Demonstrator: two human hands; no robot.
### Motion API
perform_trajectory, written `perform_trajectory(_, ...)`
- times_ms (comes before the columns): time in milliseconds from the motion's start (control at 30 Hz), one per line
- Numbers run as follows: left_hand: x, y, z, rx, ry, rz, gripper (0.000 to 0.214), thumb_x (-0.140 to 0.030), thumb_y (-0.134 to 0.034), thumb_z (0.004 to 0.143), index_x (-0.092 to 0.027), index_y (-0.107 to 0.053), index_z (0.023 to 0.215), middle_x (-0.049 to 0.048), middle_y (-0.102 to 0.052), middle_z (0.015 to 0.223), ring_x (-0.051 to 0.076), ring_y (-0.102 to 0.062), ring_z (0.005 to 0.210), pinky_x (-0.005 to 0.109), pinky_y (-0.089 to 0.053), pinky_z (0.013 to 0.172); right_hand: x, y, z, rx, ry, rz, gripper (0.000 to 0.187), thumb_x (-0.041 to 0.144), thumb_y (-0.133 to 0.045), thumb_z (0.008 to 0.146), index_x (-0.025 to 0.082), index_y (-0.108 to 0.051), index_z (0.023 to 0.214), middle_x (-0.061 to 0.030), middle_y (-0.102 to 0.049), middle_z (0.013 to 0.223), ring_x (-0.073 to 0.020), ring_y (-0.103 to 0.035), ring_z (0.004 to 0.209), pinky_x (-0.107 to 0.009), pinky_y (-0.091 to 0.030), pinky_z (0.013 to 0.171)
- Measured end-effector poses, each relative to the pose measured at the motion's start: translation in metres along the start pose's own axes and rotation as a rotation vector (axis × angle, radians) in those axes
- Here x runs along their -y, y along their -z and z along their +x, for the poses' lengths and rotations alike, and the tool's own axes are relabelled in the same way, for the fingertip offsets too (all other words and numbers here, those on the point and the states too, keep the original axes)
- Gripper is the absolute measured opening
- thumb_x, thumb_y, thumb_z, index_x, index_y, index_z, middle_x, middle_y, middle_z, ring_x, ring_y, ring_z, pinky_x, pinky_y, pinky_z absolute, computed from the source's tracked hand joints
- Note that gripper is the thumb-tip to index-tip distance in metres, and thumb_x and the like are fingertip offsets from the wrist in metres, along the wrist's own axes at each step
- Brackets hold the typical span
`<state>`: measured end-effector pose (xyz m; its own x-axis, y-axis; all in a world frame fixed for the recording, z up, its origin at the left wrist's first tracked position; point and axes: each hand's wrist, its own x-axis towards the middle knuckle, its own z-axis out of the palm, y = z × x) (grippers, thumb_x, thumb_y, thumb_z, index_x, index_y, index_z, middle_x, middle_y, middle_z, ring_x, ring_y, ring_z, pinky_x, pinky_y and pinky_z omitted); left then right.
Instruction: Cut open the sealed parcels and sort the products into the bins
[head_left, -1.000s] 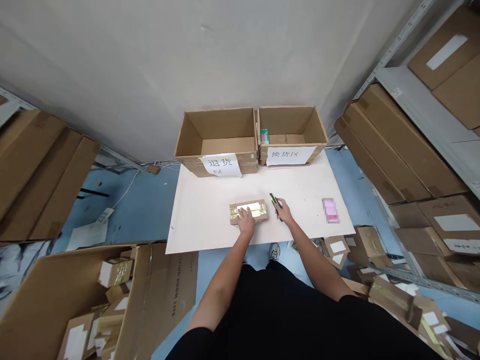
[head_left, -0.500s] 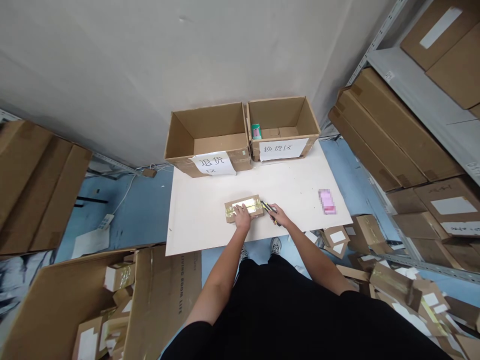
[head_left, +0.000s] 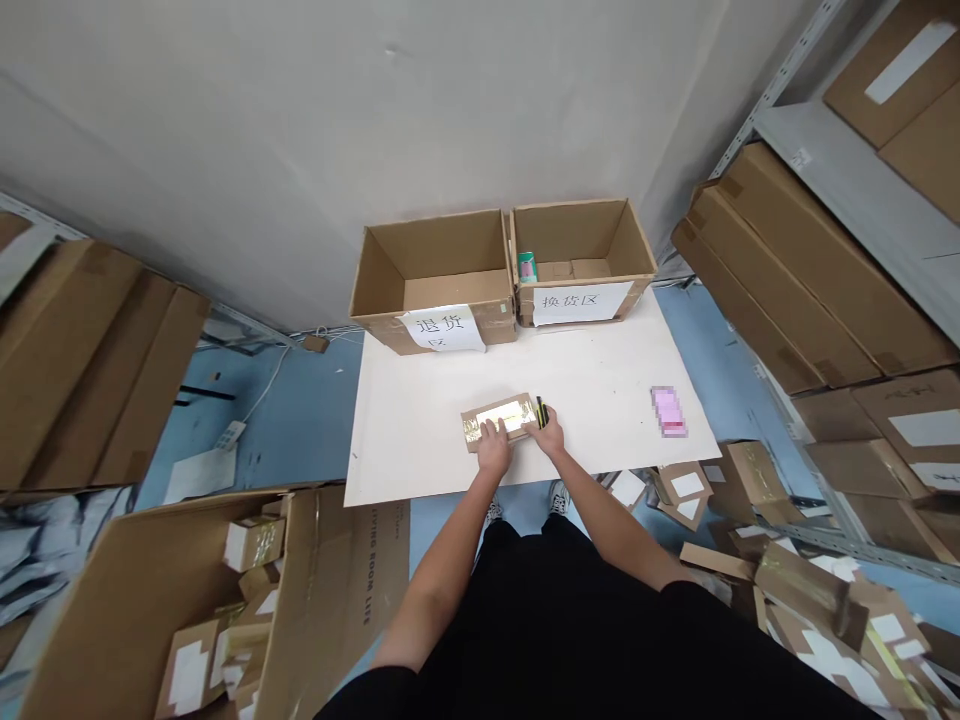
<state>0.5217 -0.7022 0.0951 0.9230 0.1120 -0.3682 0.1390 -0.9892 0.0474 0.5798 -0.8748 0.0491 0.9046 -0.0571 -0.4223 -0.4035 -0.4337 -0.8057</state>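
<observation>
Parcel [head_left: 501,416] is lying on the table [head_left: 600,370] at eleven o'clock from the person [head_left: 562,620], the left hand [head_left: 495,449] laying spread fingers over its six o'clock edge and the right hand [head_left: 550,432] gripping a knife [head_left: 542,412] beside its three o'clock end. Being cardboard, it is probably feeling light and fairly stiff, its shiny tape [head_left: 472,431] likely offering a slicker surface; its contents are not showing, so a hold is best spanning both long sides toward nine o'clock, away from the knife.
</observation>
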Motion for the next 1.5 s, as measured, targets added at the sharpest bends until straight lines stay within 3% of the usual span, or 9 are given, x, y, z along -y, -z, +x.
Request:
perform_trajectory(100, 0.010, -0.003, -0.012, -0.002, -0.038, 0.002, 0.073, -0.037, -0.057, 0.101, -0.019, -0.032, 0.167, 0.0243, -0.044, 0.163, 0.041, -0.040, 0.149, 0.053, -0.046, 0.113, 0.017, -0.022, 0.016, -0.086, -0.002, -0.072, 0.080, 0.052, -0.084, 0.075, 0.029, -0.046, 0.141, -0.0077, -0.075, 0.112, -0.0291, -0.074, 0.104, -0.035, -0.058, 0.079)
perform_trajectory(267, 0.039, 0.006, -0.010, -0.026, -0.041, -0.079, 0.061, -0.032, -0.052, 0.104, -0.024, -0.041, 0.163, 0.0175, -0.058, 0.147, 0.033, -0.052, 0.135, 0.046, -0.048, 0.109, 0.036, -0.033, 0.034, -0.001, -0.035, 0.046, 0.046, 0.063, -0.062, 0.092, 0.024, -0.057, 0.114, -0.0044, -0.071, 0.085, -0.0226, -0.072, 0.076, -0.029, -0.054, 0.064)
perform_trajectory(467, 0.120, 0.021, 0.024, -0.007, 0.101, -0.324, 0.057, -0.035, -0.039, 0.108, -0.023, -0.040, 0.164, 0.0123, -0.046, 0.166, 0.028, -0.049, 0.146, 0.038, -0.049, 0.113, 0.036, -0.059, 0.016, 0.074, -0.144, 0.261, 0.047, 0.071, -0.055, 0.092, 0.024, -0.054, 0.089, -0.0007, -0.064, 0.076, -0.0166, -0.065, 0.067, -0.024, -0.051, 0.058)
perform_trajectory(600, 0.166, 0.006, 0.033, 0.005, 0.218, -0.395, 0.064, -0.035, -0.043, 0.106, -0.019, -0.034, 0.168, 0.0165, -0.040, 0.169, 0.030, -0.046, 0.151, 0.040, -0.046, 0.118, 0.045, -0.100, -0.001, 0.184, -0.218, 0.303, 0.049, 0.073, -0.061, 0.086, 0.025, -0.056, 0.090, 0.0010, -0.065, 0.076, -0.0157, -0.065, 0.070, -0.022, -0.052, 0.060)
perform_trajectory(767, 0.149, -0.034, 0.030, -0.042, 0.123, -0.602, 0.062, -0.036, -0.046, 0.104, -0.022, -0.042, 0.164, 0.0151, -0.044, 0.166, 0.032, -0.054, 0.144, 0.044, -0.046, 0.119, 0.065, -0.133, -0.013, 0.144, -0.212, 0.448, 0.052, 0.074, -0.065, 0.081, 0.024, -0.058, 0.087, -0.0005, -0.069, 0.078, -0.0164, -0.069, 0.074, -0.022, -0.053, 0.064)
perform_trajectory(967, 0.127, -0.056, 0.023, -0.004, 0.048, -0.915, 0.071, -0.026, -0.049, 0.099, -0.020, -0.033, 0.168, 0.0099, -0.044, 0.169, 0.024, -0.041, 0.156, 0.038, -0.039, 0.126, 0.076, -0.091, -0.018, 0.051, -0.089, 0.409, 0.048, 0.070, -0.067, 0.083, 0.023, -0.060, 0.094, -0.0045, -0.077, 0.093, -0.0197, -0.074, 0.088, -0.024, -0.056, 0.070)
perform_trajectory(1167, 0.187, -0.023, 0.030, -0.034, 0.076, -0.677, 0.080, -0.031, -0.051, 0.099, -0.017, -0.020, 0.172, 0.0135, -0.032, 0.175, 0.032, -0.030, 0.161, 0.047, -0.034, 0.129, 0.097, -0.111, -0.039, 0.215, -0.131, 0.411, 0.032, 0.056, -0.065, 0.093, 0.025, -0.058, 0.098, -0.0076, -0.078, 0.103, -0.0210, -0.077, 0.091, -0.028, -0.061, 0.070)
perform_trajectory(1300, 0.223, 0.017, 0.053, 0.011, -0.245, -0.463, 0.109, -0.049, -0.075, 0.084, -0.020, -0.018, 0.172, 0.0087, -0.009, 0.181, 0.035, -0.012, 0.166, 0.044, -0.028, 0.132, 0.110, -0.136, -0.040, 0.220, -0.107, 0.192, 0.034, 0.057, -0.060, 0.098, 0.024, -0.056, 0.098, -0.0072, -0.077, 0.104, -0.0186, -0.076, 0.085, -0.024, -0.058, 0.063)
perform_trajectory(1500, 0.207, 0.041, 0.070, 0.188, -0.379, -0.169, 0.129, -0.064, -0.085, 0.073, -0.026, -0.012, 0.173, 0.0133, -0.002, 0.181, 0.037, 0.001, 0.166, 0.055, -0.020, 0.132, 0.143, -0.139, -0.018, 0.223, 0.028, -0.347, 0.030, 0.035, -0.047, 0.107, 0.021, -0.055, 0.133, -0.0059, -0.078, 0.104, -0.0170, -0.074, 0.074, -0.026, -0.056, 0.071)
